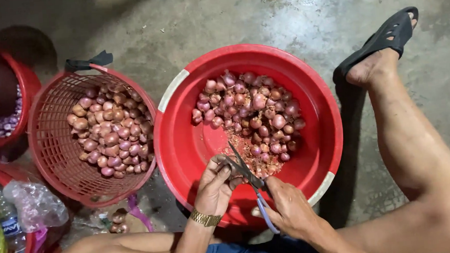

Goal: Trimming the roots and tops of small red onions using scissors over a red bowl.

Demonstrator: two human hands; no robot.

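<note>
One pair of scissors [248,177], two hands, one red basin [185,144], one red mesh basket [51,146], two other red tubs, countless shallots.

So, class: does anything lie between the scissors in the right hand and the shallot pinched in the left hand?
Nothing visible does. The left hand pinches a shallot over the red basin, and the open blades of the scissors in the right hand already reach it, with no gap or object between.
</note>
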